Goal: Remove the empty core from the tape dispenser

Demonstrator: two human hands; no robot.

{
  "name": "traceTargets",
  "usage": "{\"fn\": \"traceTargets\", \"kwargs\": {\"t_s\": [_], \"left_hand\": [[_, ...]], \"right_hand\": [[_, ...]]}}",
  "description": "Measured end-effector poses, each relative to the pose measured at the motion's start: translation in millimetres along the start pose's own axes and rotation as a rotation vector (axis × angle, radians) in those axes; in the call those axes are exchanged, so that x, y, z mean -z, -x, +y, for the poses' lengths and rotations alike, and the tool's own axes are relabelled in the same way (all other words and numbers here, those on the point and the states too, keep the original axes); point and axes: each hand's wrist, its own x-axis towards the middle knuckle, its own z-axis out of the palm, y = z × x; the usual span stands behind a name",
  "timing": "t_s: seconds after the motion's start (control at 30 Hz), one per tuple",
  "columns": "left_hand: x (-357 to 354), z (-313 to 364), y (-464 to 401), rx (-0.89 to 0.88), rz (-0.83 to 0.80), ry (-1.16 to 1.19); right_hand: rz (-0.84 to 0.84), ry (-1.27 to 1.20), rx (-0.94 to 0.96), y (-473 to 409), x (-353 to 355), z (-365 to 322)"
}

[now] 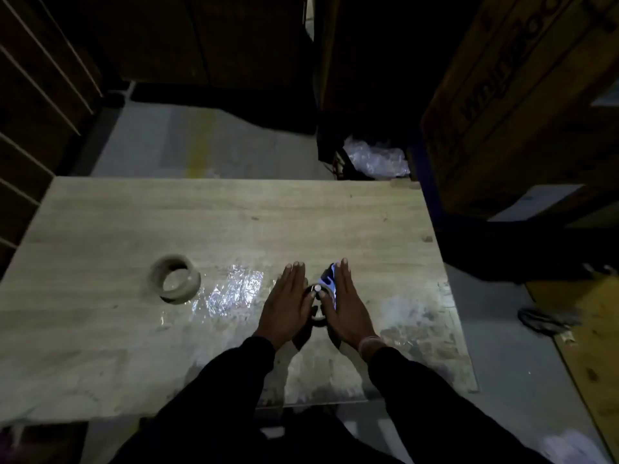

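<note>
Your two forearms in dark sleeves enter from the near edge of the table and converge toward its middle. Your left hand lies palm down with its fingers straight and together, pointing away from you; its thumb reaches inward to the small ring-shaped object between the hands. Your right hand mirrors it, fingers also extended and flat, thumb meeting the same ring from the other side, so neither hand is curled around anything: both merely touch and press. The ring sits directly in the gap between the thumbs, equally near to each hand, and a dark curved part continues from it toward you; what that part is cannot be told in this light. Under the inner edge of your right hand lies a glossy blue-and-white item, its long axis running away from you and slightly leftward, its far tip just short of the right fingertips. Just left of your left hand a patch of shiny clear film lies flat on the tabletop. Further left, well apart from both hands, a roll of tape rests on its side face with its core opening upward; nothing is visible inside the core. Beyond the far table edge, a crumpled plastic bag lies on the floor, and a large cardboard box stands at far right.
</note>
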Motion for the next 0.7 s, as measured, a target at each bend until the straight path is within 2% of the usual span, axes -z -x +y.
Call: {"fn": "traceTargets", "kwargs": {"t_s": [0.17,0.27,0.5,0.7], "left_hand": [[-8,6,-7,0.086,-0.096,-0.091],[-8,13,-10,0.085,-0.069,-0.155],[-14,16,-18,0.163,-0.103,-0.024],[8,26,-13,0.202,-0.007,0.156]], "right_hand": [[-0.017,-0.047,-0.084,6,-6,-6],[-0.017,-0.084,-0.128,5,-5,-10],[-0.025,-0.124,-0.18,6,-9,-15],[0.041,-0.216,-0.142,5,0,-30]]}}
